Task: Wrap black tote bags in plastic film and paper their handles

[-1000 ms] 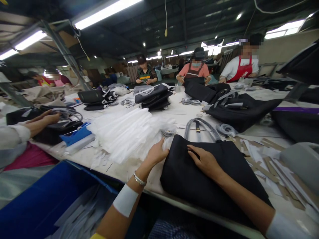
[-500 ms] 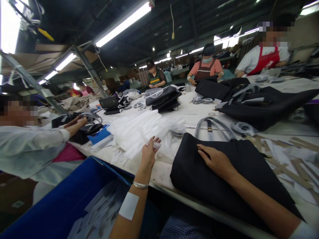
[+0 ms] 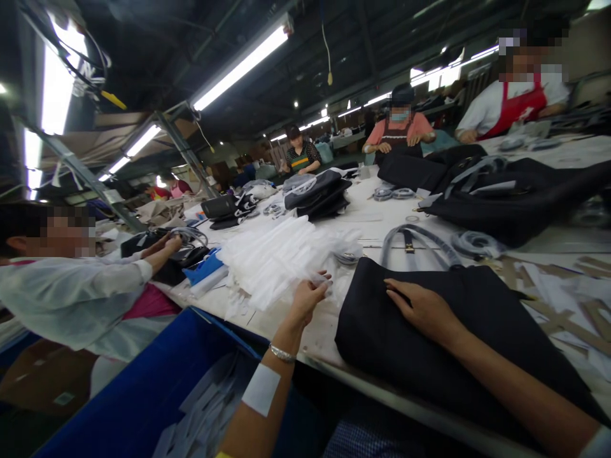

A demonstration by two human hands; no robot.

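Observation:
A black bag (image 3: 429, 356) with a grey handle (image 3: 415, 238) lies flat on the white table (image 3: 286, 321) in front of me. My right hand (image 3: 424, 312) rests flat on the bag, fingers stretched out. My left hand (image 3: 308, 296) is at the near edge of a heap of clear plastic sleeves (image 3: 277, 257), fingers pinched on one sleeve. A silver bracelet and a white patch show on my left forearm.
A blue bin (image 3: 143, 394) with white scraps stands below the table's left edge. A person in white (image 3: 71, 292) sits at my left, hands on a black bag. Further black bags (image 3: 506, 191), cardboard strips (image 3: 568, 312) and several seated workers fill the table's far side.
The camera has swung left, bringing the neighbour into view. My left hand left the bag's edge and took hold of a plastic sleeve. My right hand has stayed on the bag.

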